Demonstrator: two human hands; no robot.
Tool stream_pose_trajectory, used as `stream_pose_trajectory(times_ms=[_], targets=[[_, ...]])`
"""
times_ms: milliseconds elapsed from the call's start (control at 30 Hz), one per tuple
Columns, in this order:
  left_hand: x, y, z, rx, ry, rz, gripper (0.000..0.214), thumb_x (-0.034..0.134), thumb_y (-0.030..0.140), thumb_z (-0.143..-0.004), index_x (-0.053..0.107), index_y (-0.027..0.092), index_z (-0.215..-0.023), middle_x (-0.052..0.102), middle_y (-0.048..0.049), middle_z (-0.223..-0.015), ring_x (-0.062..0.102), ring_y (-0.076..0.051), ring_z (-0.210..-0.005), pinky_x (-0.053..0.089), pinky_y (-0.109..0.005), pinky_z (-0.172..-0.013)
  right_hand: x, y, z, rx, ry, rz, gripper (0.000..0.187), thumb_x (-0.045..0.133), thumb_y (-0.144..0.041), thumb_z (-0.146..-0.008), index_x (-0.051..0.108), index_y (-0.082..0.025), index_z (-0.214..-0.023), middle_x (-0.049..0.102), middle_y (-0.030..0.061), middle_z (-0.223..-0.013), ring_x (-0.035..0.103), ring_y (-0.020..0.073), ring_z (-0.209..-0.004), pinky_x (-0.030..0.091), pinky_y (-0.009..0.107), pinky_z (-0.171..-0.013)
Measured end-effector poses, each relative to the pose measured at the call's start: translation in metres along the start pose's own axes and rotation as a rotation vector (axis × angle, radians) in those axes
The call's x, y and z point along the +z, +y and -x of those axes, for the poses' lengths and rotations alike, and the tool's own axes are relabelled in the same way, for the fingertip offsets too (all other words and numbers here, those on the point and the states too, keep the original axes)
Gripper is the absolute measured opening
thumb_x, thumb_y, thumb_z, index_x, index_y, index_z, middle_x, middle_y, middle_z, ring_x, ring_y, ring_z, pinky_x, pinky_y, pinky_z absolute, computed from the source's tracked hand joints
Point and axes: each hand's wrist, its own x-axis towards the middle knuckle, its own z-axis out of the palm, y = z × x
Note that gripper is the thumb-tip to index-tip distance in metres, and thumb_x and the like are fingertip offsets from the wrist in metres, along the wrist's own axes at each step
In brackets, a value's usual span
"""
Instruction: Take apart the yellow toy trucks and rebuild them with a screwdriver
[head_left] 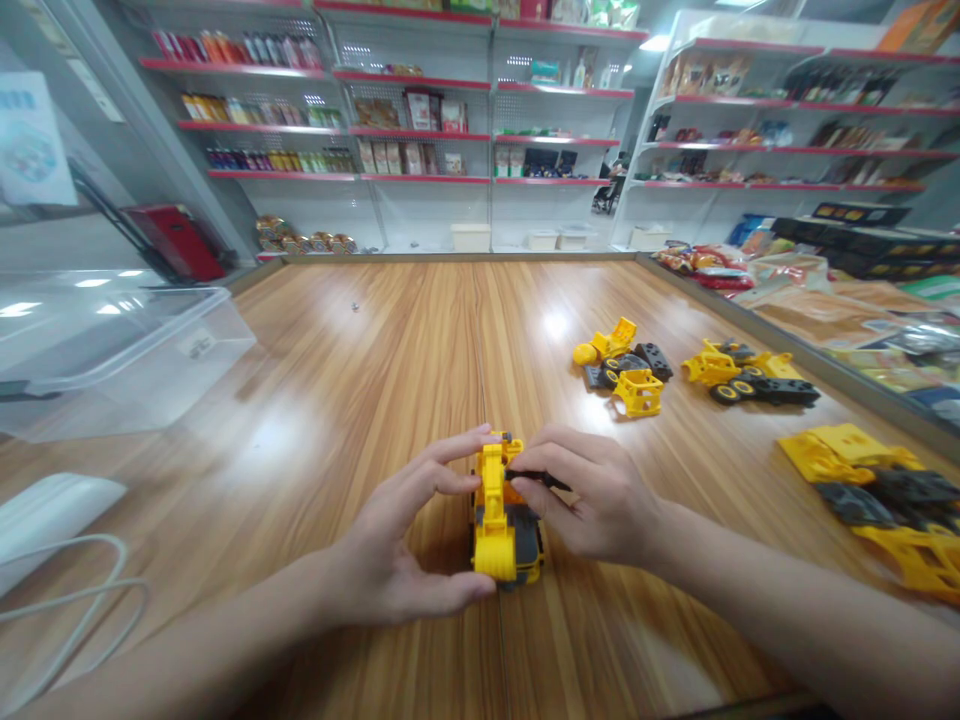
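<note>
A yellow and dark grey toy excavator [495,540] stands on the wooden table in front of me, its yellow arm and bucket turned toward me. My left hand [409,520] grips it from the left, with the thumb at the bucket end and the fingers at the far end. In my right hand [600,490], thumb and forefinger pinch a thin black piece [541,478], possibly a small tool. Its tip meets the right side of the toy. Where exactly the tip touches I cannot tell.
Yellow and black toy vehicle parts lie in piles at the right: one pile [637,392], another [750,375], and a nearer one [862,450]. A clear plastic bin [187,340] and a white cable [112,570] are at left. Packaged goods [787,275] lie beyond the right edge.
</note>
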Motion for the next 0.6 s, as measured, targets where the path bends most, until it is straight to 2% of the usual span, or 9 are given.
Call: stream_pose_trajectory(times_ms=[200,300,400,600], targets=[[0.0018,-0.0003,0.0013,-0.007,0.01,0.028,0.071,0.086,0.02,-0.062,0.051,0.019,-0.124,0.046,-0.0198,-0.146,0.043,-0.038,-0.137,0.038,-0.053,-0.112,-0.0046,0.0015,-0.002,-0.111,0.025,0.022,0.015,0.06,-0.013,-0.088,0.063,-0.017,-0.102,0.069,0.0064,-0.09,0.065,0.015,-0.079,0.055,0.027,-0.068],[0.0031,-0.0011,0.0031,-0.029,0.04,0.067,0.081,0.086,0.019,-0.061,0.044,0.02,-0.131,0.046,-0.0197,-0.145,0.042,-0.037,-0.137,0.035,-0.054,-0.114,-0.007,0.0025,-0.0028,-0.169,0.031,0.051,0.014,0.062,-0.011,-0.087,0.063,-0.015,-0.101,0.07,0.007,-0.091,0.066,0.0153,-0.081,0.055,0.026,-0.069],[0.0028,-0.0009,0.003,-0.047,0.027,0.039,0.093,0.087,0.021,-0.061,0.038,0.018,-0.14,0.047,-0.0202,-0.145,0.043,-0.037,-0.137,0.034,-0.053,-0.116,-0.0077,0.0026,-0.0025,-0.173,0.023,0.062,0.014,0.063,-0.011,-0.088,0.064,-0.014,-0.101,0.07,0.0072,-0.091,0.065,0.015,-0.081,0.054,0.026,-0.069],[0.0007,0.0,0.0002,0.03,-0.006,-0.041,0.09,0.088,0.026,-0.061,0.045,0.014,-0.138,0.048,-0.0193,-0.143,0.043,-0.036,-0.136,0.035,-0.051,-0.117,-0.0066,-0.0017,-0.0004,-0.153,0.01,0.07,0.009,0.062,-0.012,-0.087,0.065,-0.013,-0.096,0.069,0.0065,-0.084,0.063,0.0146,-0.073,0.051,0.026,-0.064]])
